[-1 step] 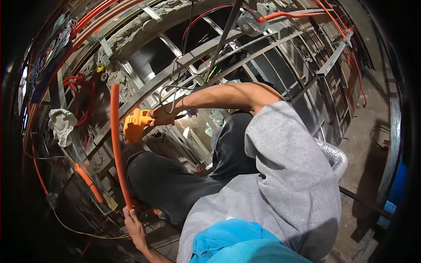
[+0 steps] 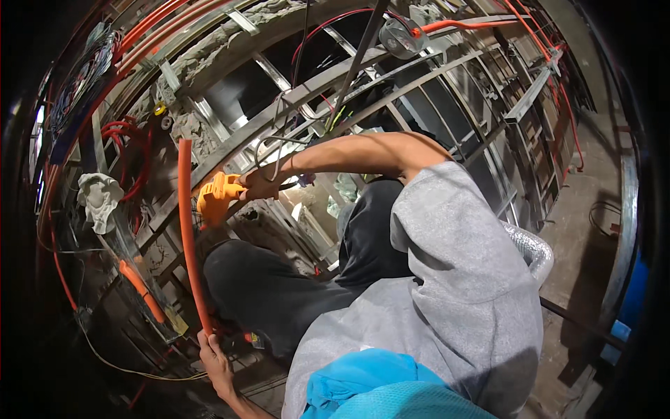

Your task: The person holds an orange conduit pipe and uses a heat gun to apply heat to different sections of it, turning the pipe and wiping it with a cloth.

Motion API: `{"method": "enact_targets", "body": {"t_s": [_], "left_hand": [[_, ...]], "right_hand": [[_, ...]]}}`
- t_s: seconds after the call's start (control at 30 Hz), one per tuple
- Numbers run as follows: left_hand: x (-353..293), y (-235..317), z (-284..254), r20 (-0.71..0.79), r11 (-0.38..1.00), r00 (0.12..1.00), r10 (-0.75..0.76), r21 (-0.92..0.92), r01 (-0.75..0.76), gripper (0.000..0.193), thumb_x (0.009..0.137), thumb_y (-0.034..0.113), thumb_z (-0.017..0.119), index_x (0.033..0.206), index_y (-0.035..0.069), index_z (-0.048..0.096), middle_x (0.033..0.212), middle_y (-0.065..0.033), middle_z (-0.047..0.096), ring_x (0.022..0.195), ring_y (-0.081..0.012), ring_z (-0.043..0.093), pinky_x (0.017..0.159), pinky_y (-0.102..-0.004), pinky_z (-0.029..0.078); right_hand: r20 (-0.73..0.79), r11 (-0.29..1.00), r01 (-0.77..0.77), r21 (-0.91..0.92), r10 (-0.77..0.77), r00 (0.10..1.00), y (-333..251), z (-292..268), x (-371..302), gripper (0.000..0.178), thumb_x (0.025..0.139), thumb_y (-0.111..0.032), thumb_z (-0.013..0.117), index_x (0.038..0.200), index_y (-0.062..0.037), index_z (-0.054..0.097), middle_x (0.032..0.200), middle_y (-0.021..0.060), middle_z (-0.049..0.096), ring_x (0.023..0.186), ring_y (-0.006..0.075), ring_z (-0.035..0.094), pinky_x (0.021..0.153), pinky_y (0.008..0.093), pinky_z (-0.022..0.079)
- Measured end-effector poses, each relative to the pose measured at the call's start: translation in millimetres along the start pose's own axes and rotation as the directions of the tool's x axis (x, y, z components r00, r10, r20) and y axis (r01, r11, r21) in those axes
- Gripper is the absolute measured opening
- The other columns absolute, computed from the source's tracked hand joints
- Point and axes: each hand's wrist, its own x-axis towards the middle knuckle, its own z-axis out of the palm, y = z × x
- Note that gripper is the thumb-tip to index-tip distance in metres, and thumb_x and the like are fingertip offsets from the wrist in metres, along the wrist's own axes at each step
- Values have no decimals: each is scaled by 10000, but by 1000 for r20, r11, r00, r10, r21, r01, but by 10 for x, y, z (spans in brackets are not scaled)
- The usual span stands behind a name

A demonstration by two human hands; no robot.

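"What's biggest there?"

"The metal frame (image 2: 310, 89), spread across the upper half of the frame; then the grey shirt (image 2: 467, 237), lower right of centre."

"And next?"

"The orange pipe (image 2: 188, 230), slightly bent, standing nearly upright left of centre. Then the yellow-orange tool (image 2: 218, 197), just right of the pipe's upper part; I can't tell if they touch."

"The hands?"

"The right hand (image 2: 259, 185), left of centre, is clasped around the tool. The left hand (image 2: 215, 356), lower left, grips the pipe's lower end."

"Anything smaller?"

"A yellow roll (image 2: 160, 108), upper left."
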Motion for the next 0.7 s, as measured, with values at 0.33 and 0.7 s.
{"method": "enact_targets", "body": {"t_s": [0.33,0.7], "left_hand": [[-90,-495,-10,190,938,928,-319,203,281,456,1093,381,409,1348,18,514,716,-233,521,581,-362,430,584,-449,391],[-404,-1224,337,28,985,985,-168,-32,169,425,1092,408,429,1224,15,523,808,-119,490,731,-256,469,723,-385,445]], "right_hand": [[-65,994,-33,106,40,997,23,-46,-148,391,1022,-360,505,1304,-94,459,692,-11,461,482,77,499,419,249,479],[-306,989,38,140,7,952,199,-12,45,343,1021,-339,535,1197,-45,538,782,12,543,564,108,504,479,289,434]]}}
